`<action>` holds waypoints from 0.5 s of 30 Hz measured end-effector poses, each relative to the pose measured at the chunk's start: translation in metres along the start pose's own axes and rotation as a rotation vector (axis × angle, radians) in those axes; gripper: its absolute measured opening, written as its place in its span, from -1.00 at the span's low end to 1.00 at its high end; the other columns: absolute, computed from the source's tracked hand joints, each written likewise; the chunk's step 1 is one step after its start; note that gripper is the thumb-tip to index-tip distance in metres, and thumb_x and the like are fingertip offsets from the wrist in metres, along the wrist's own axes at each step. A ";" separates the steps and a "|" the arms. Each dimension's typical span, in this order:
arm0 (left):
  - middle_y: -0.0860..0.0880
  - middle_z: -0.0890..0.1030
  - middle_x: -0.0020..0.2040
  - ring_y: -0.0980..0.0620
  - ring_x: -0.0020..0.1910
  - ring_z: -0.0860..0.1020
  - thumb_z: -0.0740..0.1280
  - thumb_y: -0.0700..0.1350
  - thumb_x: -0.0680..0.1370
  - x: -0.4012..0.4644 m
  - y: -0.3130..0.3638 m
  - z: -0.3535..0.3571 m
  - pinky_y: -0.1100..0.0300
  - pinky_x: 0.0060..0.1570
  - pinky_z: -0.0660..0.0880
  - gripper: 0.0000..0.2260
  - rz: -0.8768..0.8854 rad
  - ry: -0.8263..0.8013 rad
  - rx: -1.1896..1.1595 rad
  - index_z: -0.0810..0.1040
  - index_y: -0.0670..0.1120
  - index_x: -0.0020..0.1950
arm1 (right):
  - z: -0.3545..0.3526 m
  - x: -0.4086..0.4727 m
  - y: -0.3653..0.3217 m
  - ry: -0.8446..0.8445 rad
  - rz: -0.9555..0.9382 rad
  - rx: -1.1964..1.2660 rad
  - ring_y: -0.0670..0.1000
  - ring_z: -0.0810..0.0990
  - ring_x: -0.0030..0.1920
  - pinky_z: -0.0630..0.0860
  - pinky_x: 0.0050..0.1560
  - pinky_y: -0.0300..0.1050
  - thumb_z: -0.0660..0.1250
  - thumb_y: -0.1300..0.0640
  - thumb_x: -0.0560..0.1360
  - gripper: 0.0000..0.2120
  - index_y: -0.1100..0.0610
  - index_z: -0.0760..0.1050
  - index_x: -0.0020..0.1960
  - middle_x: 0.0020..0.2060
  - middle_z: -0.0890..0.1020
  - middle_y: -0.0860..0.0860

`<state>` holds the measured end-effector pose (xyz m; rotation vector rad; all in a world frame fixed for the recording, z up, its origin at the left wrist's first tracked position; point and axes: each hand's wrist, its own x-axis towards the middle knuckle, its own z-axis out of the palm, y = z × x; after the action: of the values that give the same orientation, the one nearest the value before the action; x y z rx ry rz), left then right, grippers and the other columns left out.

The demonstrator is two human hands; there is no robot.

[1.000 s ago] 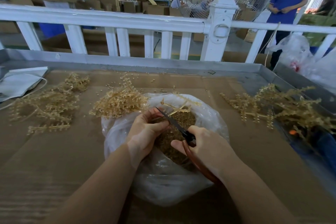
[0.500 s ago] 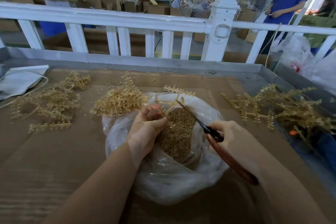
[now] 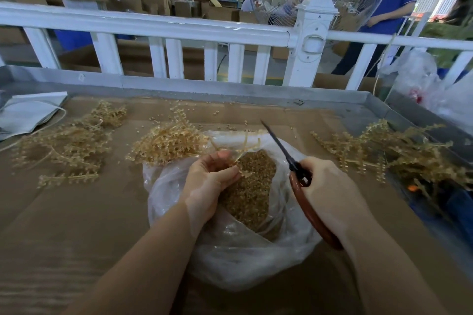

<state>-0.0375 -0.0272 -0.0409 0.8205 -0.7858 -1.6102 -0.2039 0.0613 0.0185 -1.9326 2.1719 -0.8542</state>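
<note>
Stripped stalks (image 3: 64, 143) lie on the left of the tabletop (image 3: 64, 212). The left hand (image 3: 207, 184) has its fingers pinched round a nearly bare sprig (image 3: 247, 147), held over the open bag (image 3: 243, 263) of clipped bits. The right hand (image 3: 330, 189) wraps the brown handle of the scissors (image 3: 294, 165), blades together and pointing away. I'd turn the sprig so any buds left hang over the bag's mouth, then snip close to the stem.
</note>
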 end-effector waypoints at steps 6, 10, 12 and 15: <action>-0.11 0.58 -0.20 0.07 -0.31 0.63 0.33 -0.53 0.40 -0.002 -0.001 0.002 0.29 -0.30 0.57 -0.70 0.013 -0.014 0.122 0.54 -0.15 -0.06 | 0.011 0.007 -0.011 0.141 0.012 0.254 -0.04 0.56 -0.16 0.42 -0.28 -0.24 0.28 0.15 0.55 -0.90 0.02 0.51 0.04 -0.16 0.59 -0.08; -0.13 0.60 -0.15 -0.03 -0.19 0.60 0.37 -0.50 0.38 -0.004 0.000 -0.001 0.17 -0.17 0.59 -0.69 0.051 -0.056 0.255 0.55 -0.11 -0.07 | 0.028 0.017 -0.020 0.029 -0.044 0.358 -0.12 0.59 -0.17 0.43 -0.18 -0.44 0.36 0.22 0.48 -0.82 -0.05 0.52 -0.02 -0.24 0.60 -0.14; -0.12 0.64 -0.16 -0.05 -0.14 0.60 0.37 -0.51 0.35 -0.006 0.000 -0.001 0.16 -0.13 0.58 -0.69 0.070 -0.096 0.270 0.55 -0.12 -0.10 | 0.039 0.022 -0.024 -0.019 -0.046 0.397 -0.13 0.57 -0.18 0.37 -0.21 -0.47 0.37 0.23 0.47 -0.82 -0.01 0.53 0.01 -0.26 0.56 -0.18; -0.17 0.65 -0.11 -0.10 -0.08 0.61 0.40 -0.52 0.32 -0.006 0.001 -0.001 0.09 -0.02 0.57 -0.70 0.088 -0.134 0.286 0.55 -0.16 -0.11 | 0.053 0.028 -0.027 -0.023 -0.033 0.411 -0.08 0.58 -0.14 0.36 -0.22 -0.44 0.38 0.25 0.46 -0.82 0.04 0.57 0.03 -0.24 0.58 -0.14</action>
<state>-0.0351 -0.0218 -0.0403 0.8716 -1.1517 -1.5057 -0.1623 0.0164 -0.0052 -1.7640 1.7782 -1.1683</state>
